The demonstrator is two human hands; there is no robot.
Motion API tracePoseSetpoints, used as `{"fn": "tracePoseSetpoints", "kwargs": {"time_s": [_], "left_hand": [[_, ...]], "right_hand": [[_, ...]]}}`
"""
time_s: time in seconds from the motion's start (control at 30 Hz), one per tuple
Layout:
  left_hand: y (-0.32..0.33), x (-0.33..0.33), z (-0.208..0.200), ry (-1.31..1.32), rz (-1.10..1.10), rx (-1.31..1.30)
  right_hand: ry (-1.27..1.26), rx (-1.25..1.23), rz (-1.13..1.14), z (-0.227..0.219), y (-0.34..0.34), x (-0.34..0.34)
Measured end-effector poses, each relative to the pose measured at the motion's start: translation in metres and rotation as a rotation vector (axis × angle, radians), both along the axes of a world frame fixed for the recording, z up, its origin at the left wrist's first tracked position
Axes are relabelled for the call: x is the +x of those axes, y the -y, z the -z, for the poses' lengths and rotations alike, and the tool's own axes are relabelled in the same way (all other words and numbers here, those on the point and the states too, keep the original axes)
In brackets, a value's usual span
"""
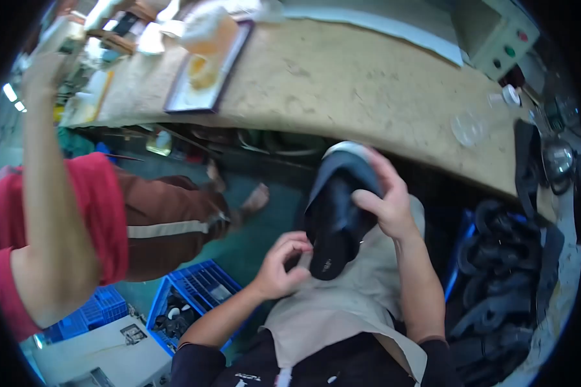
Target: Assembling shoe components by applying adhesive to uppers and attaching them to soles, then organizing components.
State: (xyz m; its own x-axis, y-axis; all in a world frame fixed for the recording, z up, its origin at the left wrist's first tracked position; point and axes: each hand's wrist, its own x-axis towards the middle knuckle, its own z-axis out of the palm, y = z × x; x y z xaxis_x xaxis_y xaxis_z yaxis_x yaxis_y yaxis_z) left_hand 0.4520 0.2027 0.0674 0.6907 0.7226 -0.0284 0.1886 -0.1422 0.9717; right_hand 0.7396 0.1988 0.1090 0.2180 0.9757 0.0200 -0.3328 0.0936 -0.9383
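A black slip-on sandal [339, 203] is held over my lap, its toe pointing away and its heel toward me. My right hand [388, 198] grips it at the toe end, thumb on the wide upper strap and fingers along the far right edge. Beside the heel on the left is my left hand [283, 266], its fingers half curled and apart from the thumb. Its fingertips are close to the sandal's edge; whether they touch it I cannot tell. A beige apron [348, 316] covers my lap beneath the sandal.
A covered workbench [316, 77] runs across the front, bearing a shallow tray [216, 84] and a clear plastic bottle [469, 128]. Many black sandals [500, 258] are piled at right. At left stands a co-worker in a red shirt [97, 213], near a blue crate [203, 287] of dark pieces.
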Motion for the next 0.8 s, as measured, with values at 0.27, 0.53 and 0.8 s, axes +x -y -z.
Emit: {"fn": "tracePoseSetpoints", "kwargs": {"time_s": [0.27,0.53,0.8], "left_hand": [[-0.062,0.107,-0.012,0.082,0.051,0.185],[-0.067,0.155,-0.004,-0.035,0.154,0.228],[-0.064,0.153,0.03,0.086,0.021,0.822]], "right_hand": [[0.823,-0.054,0.031,0.036,0.039,-0.009],[0.933,0.162,0.481,0.078,0.045,0.016],[1.07,0.096,0.594,0.09,0.051,0.005]]}}
